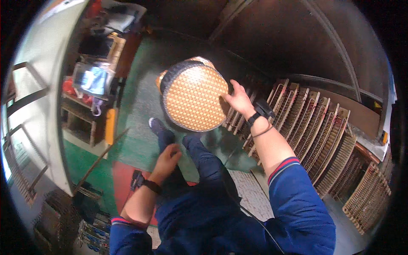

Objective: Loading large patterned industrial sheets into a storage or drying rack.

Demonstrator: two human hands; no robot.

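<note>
A round seat-like thing (195, 97) with a shiny yellow-and-brown woven check pattern and a dark rim stands in front of me above the floor; what bears it is hidden. My right hand (239, 98) is at its right edge, thumb and fingers apart, the thumb at or very near the rim; I cannot tell whether it touches. Nearer to me, my left hand (166, 162) hangs over my left leg, below the round thing and apart from it. Its fingers are loosely bent, with a gap to the thumb and nothing seen between them.
On the right lean several long racks (314, 136) with rows of comb-like teeth, under a dark wall panel (289, 38). A cluttered shelf (78, 112) with bags and cloths stands left, a thin stick (102, 159) slanting before it. My shoes (157, 125) are on the green floor (142, 100).
</note>
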